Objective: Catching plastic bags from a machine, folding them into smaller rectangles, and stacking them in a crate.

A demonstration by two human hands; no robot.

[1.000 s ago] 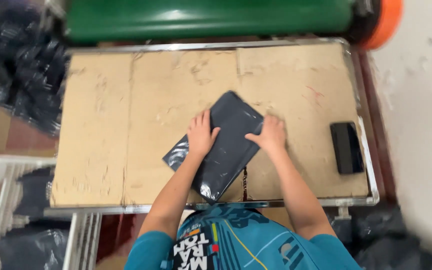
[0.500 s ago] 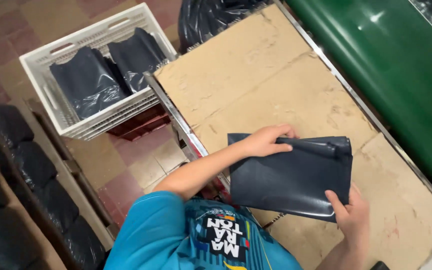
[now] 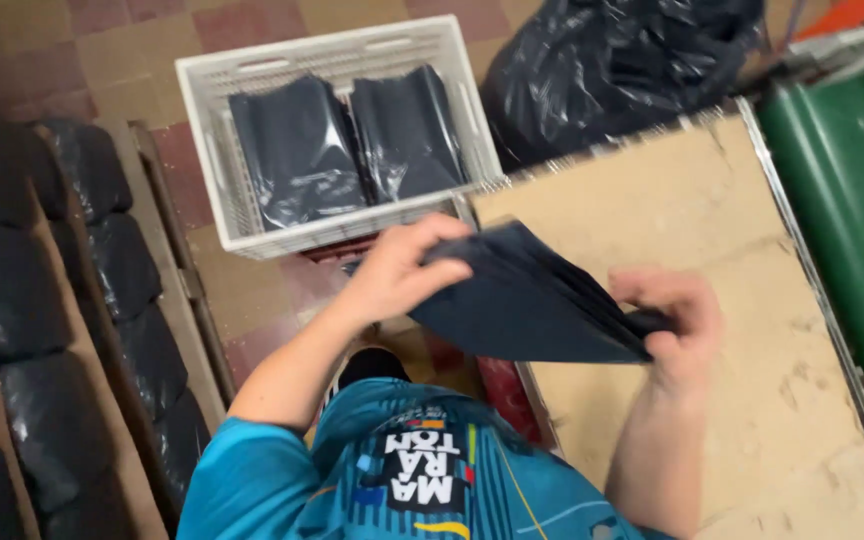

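Floor is red and tan tile. Far left: rows of black bagged bundles (image 3: 12,290) stacked along wooden rails, partly cut off by the frame edge. Next, a white plastic crate (image 3: 212,150) on the floor with two dark flat packets (image 3: 352,150) standing side by side inside. Right of it, a cardboard-topped table (image 3: 752,330) with a metal rim; a big black bin bag (image 3: 622,60) behind it, a green conveyor (image 3: 852,220) at far right, only partly in frame.

Left hand (image 3: 402,270) grips the near-left corner of a dark flat packet (image 3: 532,300); right hand (image 3: 677,320) pinches its right end. Packet is held off the table, over its left edge, tilted.

Right fingertips hidden behind the packet; motion blur on both hands.

Versus 0.5 s ago: packet is lifted and shifted left toward the crate; view panned left.
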